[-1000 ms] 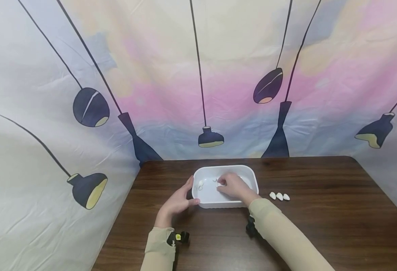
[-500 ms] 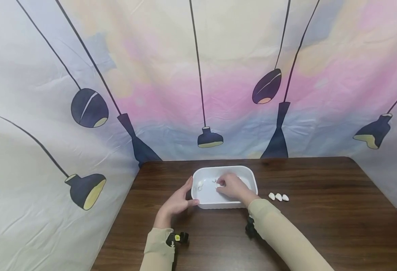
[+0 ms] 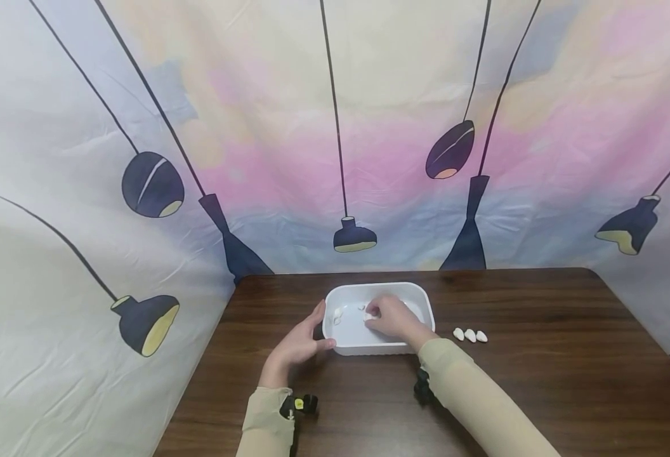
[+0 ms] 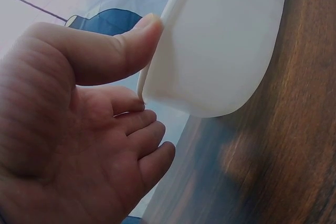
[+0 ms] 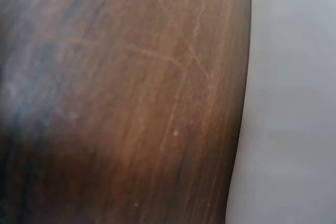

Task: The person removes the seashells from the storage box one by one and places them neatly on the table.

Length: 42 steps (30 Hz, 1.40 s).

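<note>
In the head view, a white plastic tray [image 3: 348,349] stands near the table's far edge. My left hand [image 3: 295,346] holds its left end, thumb at the near corner and fingers along the side. The left wrist view has the thumb and index fingertips touching the tray wall [image 4: 220,45], the other fingers loosely bent. Inside the tray, my right hand [image 3: 393,315] pinches a small white piece [image 3: 367,317], mostly covered by the fingers. Other small white pieces [image 3: 337,316] lie at the tray's left end, and a tiny one [image 3: 361,307] lies near the right fingertips. Their kind is unclear.
Three white, teardrop-shaped pieces [image 3: 470,335] lie in a row on the brown wooden table [image 3: 540,368], right of the tray. A cloth printed with lamps [image 3: 392,146] hangs behind the table. The right wrist view catches only wood and a blurred pale wall of the tray [image 5: 294,98].
Both hands keep their places on and in the tray. The right fingers shift only slightly around the small white piece, and the head view tilts a little.
</note>
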Motion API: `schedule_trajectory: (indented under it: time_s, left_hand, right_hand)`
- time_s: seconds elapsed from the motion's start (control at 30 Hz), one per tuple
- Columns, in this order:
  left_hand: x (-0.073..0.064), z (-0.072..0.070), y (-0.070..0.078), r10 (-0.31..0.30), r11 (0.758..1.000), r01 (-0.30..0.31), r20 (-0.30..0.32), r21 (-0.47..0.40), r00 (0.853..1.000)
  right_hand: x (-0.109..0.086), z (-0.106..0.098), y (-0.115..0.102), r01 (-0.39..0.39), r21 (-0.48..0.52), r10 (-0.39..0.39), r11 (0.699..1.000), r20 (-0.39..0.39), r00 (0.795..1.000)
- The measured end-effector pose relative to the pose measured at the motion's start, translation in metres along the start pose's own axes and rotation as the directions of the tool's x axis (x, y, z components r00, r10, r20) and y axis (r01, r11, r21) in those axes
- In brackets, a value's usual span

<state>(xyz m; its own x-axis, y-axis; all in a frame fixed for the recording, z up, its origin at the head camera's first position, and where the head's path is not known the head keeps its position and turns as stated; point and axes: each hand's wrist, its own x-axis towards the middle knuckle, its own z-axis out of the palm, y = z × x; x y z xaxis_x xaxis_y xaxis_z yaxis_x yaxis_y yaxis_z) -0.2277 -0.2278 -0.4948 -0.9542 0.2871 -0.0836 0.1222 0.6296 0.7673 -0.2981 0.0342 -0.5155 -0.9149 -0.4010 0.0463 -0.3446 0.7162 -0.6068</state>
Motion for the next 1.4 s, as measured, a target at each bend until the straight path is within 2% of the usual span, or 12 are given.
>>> schedule_trajectory:
  time_s: [0.33, 0.67, 1.03, 1.2, 1.4]
  left_hand:
    - [-0.001, -0.001, 0.0, 0.008, 1.0, -0.008, -0.001, 0.009, 1.0]
    - [-0.001, 0.0, 0.001, 0.008, 1.0, -0.008, -0.005, 0.018, 1.0]
    - [0.0, 0.0, 0.001, 0.012, 1.0, -0.012, -0.004, 0.026, 1.0]
    - [0.001, 0.0, 0.002, 0.015, 1.0, -0.015, -0.003, 0.022, 1.0]
    - [0.001, 0.0, 0.001, 0.015, 1.0, -0.014, -0.006, 0.019, 1.0]
  right_hand:
    - [-0.002, -0.01, 0.001, -0.006, 0.071, 0.008, 0.997, -0.027, 1.0]
    - [-0.008, -0.032, 0.008, 0.048, 0.124, -0.039, 0.991, -0.069, 0.997]
    - [-0.025, -0.051, 0.027, 0.111, 0.198, -0.072, 0.974, -0.192, 0.979]
    - [-0.034, -0.057, 0.034, 0.112, 0.212, -0.062, 0.971, -0.229, 0.972]
    - [-0.045, -0.064, 0.036, 0.075, 0.221, -0.017, 0.972, -0.257, 0.966]
